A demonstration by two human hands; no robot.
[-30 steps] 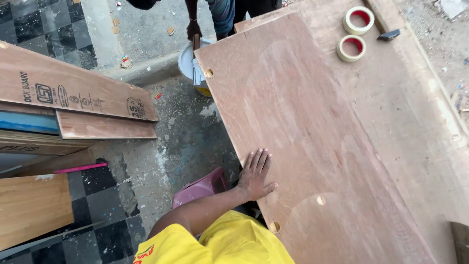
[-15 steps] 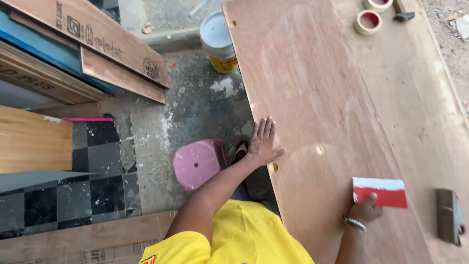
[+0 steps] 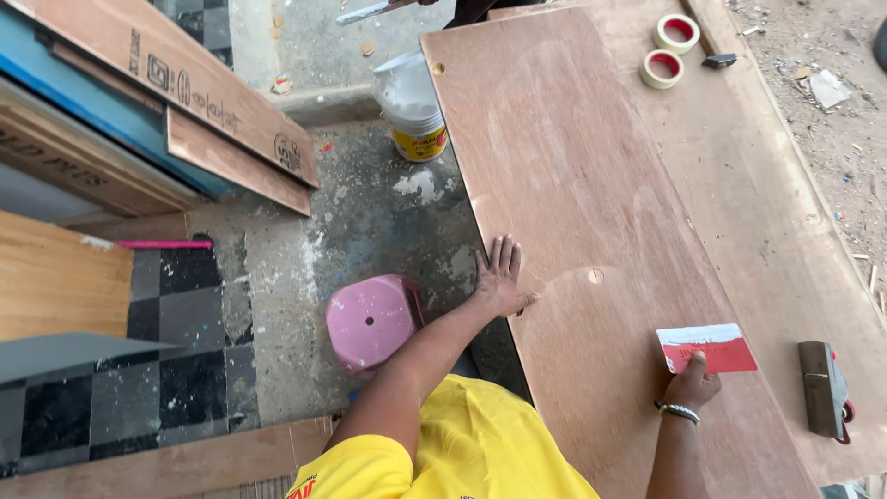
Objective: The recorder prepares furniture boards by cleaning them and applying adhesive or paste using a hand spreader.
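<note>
A large reddish-brown plywood board (image 3: 573,166) lies flat and runs from top centre to bottom right. My left hand (image 3: 501,277) rests flat on its left edge with the fingers spread and holds nothing. My right hand (image 3: 691,381) grips a red and white flat scraper (image 3: 710,348) that lies against the board's surface near the lower right. A small round pale patch (image 3: 595,275) marks the board between the two hands.
A hand plane (image 3: 823,390) lies on a second board at the right. Two tape rolls (image 3: 670,51) sit at the top. A white bucket (image 3: 410,111) and a pink stool (image 3: 371,321) stand on the concrete floor to the left. Stacked boards (image 3: 176,102) lie at the upper left.
The view has shifted so more of the board's lower right shows. My right hand with the scraper came into view half a second ago and stays on the board. My left hand keeps its place.
</note>
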